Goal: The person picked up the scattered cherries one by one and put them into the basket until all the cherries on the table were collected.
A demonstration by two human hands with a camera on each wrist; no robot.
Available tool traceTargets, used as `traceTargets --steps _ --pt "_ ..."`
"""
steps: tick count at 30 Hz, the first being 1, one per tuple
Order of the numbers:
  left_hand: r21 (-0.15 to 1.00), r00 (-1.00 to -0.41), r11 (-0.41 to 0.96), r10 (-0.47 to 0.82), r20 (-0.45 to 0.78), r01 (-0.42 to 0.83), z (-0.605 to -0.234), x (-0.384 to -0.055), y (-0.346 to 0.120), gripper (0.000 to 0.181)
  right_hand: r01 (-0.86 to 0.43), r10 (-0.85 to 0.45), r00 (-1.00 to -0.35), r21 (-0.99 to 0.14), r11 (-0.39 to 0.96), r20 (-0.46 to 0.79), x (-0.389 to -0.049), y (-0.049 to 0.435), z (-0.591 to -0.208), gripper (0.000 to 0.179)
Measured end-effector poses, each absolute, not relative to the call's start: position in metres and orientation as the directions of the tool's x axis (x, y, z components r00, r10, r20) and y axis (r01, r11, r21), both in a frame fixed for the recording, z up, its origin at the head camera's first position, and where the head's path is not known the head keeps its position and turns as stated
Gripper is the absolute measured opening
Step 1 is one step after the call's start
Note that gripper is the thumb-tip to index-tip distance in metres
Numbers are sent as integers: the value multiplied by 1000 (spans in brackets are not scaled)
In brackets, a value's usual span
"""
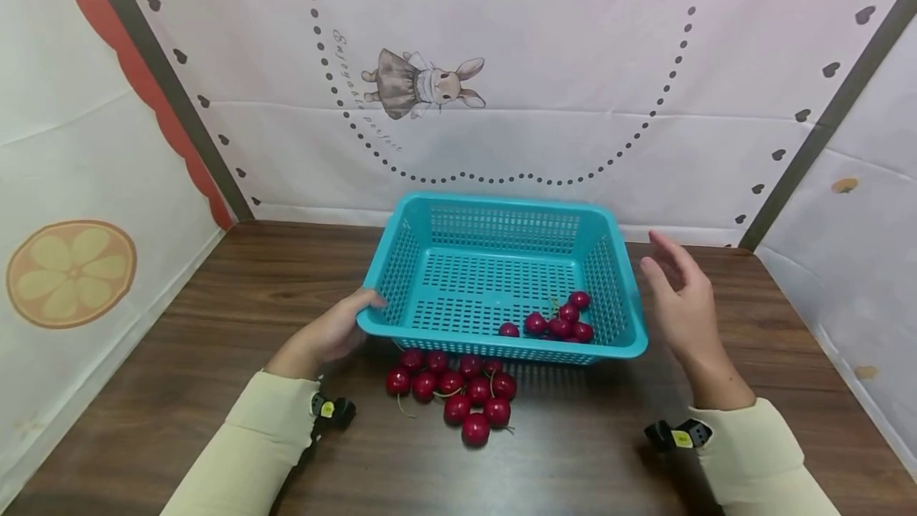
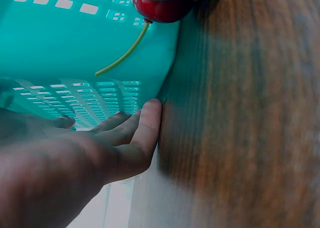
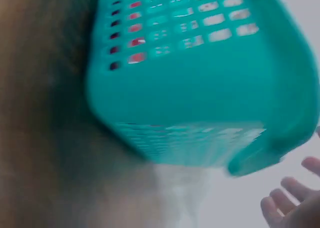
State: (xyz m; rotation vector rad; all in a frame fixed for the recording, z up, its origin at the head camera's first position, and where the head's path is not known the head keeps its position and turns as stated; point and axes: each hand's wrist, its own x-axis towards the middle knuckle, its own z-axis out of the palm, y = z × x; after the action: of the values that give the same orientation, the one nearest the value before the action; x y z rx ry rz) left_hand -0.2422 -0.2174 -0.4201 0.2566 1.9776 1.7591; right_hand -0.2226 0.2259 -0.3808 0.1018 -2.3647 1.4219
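A turquoise plastic basket [image 1: 494, 261] with slotted walls stands on the table. At its left end my left hand [image 1: 333, 329] holds it, thumb over the rim and fingers along the outer wall [image 2: 120, 133]. My right hand [image 1: 684, 301] is raised just off the right end, fingers apart and nothing in it; the right wrist view shows its fingertips [image 3: 285, 200] away from the basket. Several dark red cherries [image 1: 559, 325] lie in the basket's front right corner. More cherries [image 1: 476, 392], some with green stems, are clustered on the table before its front wall, partly tucked under the rim.
The brown wooden table [image 1: 573, 444] ends at a white printed cloth [image 1: 544, 54] behind the basket. Similar cloth walls [image 1: 72, 142] rise on the left and right. Each wrist wears a small black camera [image 1: 337, 412] over a pale sleeve.
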Motion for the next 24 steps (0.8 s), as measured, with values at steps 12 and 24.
traceTargets --steps 12,24 --pt "977 -875 140 438 -208 -162 -419 -238 -220 73 143 -229 -967 -982 -120 -113 -239 235 -426 68" --pt "974 -875 132 429 -224 -184 -419 -239 -218 71 96 -394 -919 -959 -265 17 -226 227 -442 68"
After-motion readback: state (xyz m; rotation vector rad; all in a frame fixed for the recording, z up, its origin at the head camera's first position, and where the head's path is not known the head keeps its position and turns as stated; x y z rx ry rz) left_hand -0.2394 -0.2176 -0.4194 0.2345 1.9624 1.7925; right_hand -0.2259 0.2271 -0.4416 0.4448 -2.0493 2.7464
